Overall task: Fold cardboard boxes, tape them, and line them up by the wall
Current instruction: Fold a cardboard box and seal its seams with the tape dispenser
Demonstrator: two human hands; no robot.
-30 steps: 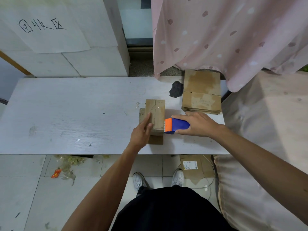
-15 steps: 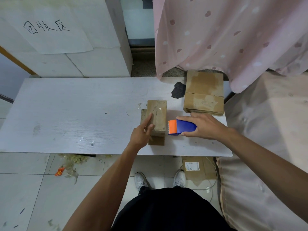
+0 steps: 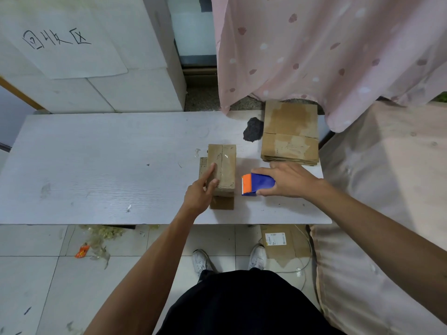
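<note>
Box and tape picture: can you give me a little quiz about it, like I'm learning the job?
1. True or false: the right hand holds the blue and orange tape dispenser.
2. What lies at the far right of the table? A) a stack of flat cardboard B) a pair of scissors C) a cup
3. Fill in: the left hand touches the ____.
Key: 1 true; 2 A; 3 box.
</note>
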